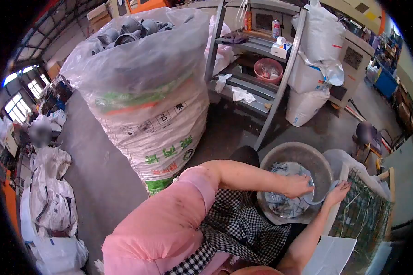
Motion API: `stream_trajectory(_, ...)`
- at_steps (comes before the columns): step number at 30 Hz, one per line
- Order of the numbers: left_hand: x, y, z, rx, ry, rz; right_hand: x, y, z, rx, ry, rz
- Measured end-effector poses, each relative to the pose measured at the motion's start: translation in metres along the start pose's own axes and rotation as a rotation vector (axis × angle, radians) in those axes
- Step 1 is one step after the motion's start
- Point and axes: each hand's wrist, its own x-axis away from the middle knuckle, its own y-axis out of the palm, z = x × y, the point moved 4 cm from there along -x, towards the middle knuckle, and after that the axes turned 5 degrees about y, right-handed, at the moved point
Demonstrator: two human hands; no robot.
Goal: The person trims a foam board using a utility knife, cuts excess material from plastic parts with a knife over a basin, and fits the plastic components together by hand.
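Observation:
My left hand [298, 186] reaches over a grey basin [323, 160], its fingers closed. A small pale thing shows at its fingertips, too small to name. My right hand [337, 193] is at the basin's right rim, fingers closed around a curved grey plastic part [315, 198]. That part lies between my two hands, partly hidden by them. Inside the basin are thin bluish-grey plastic scraps [280, 201] and what looks like clear plastic film.
A tall woven sack [156, 133] holds grey plastic fittings [133, 30]. Metal steps [257, 89] carry a pink bowl [268, 71], a tissue box [281, 47] and a spray can [276, 28]. White sacks [307, 103] stand behind. A netted wooden frame [365, 215] is at right.

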Motion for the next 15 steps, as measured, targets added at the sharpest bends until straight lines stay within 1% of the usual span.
stream_trajectory(2,-0.001,0.003,0.000,-0.003,0.002,0.016,-0.003,0.006,0.011,0.015,-0.028,0.010)
stream_trajectory(4,-0.001,0.004,0.000,-0.002,0.008,0.034,-0.008,0.012,0.018,-0.029,-0.075,-0.068)
stream_trajectory(5,-0.002,0.004,0.000,-0.005,0.014,0.041,-0.009,0.010,0.016,-0.029,-0.078,-0.066)
stream_trajectory(7,-0.001,0.001,0.001,-0.012,0.022,0.048,-0.007,0.011,0.015,-0.113,0.006,-0.199)
stream_trajectory(8,0.000,-0.002,0.004,0.006,0.029,0.046,-0.007,0.011,0.015,-0.113,0.005,-0.198)
stream_trajectory(10,0.003,-0.006,0.004,0.028,0.035,0.046,-0.006,0.009,0.010,-0.049,-0.086,-0.178)
stream_trajectory(11,0.003,-0.008,0.001,0.067,0.035,0.016,-0.006,0.011,0.007,-0.047,-0.088,-0.177)
stream_trajectory(12,0.003,-0.011,0.000,0.111,0.038,-0.015,-0.005,0.016,0.006,-0.097,-0.024,-0.259)
stream_trajectory(13,0.012,-0.024,-0.010,0.163,0.043,0.003,-0.005,0.015,0.010,-0.150,0.045,-0.325)
stream_trajectory(14,0.020,-0.040,-0.023,0.209,0.085,0.006,-0.005,0.012,0.025,-0.119,0.002,-0.243)
stream_trajectory(15,0.035,-0.027,-0.060,0.387,0.195,0.408,-0.005,0.012,0.041,-0.085,-0.037,-0.158)
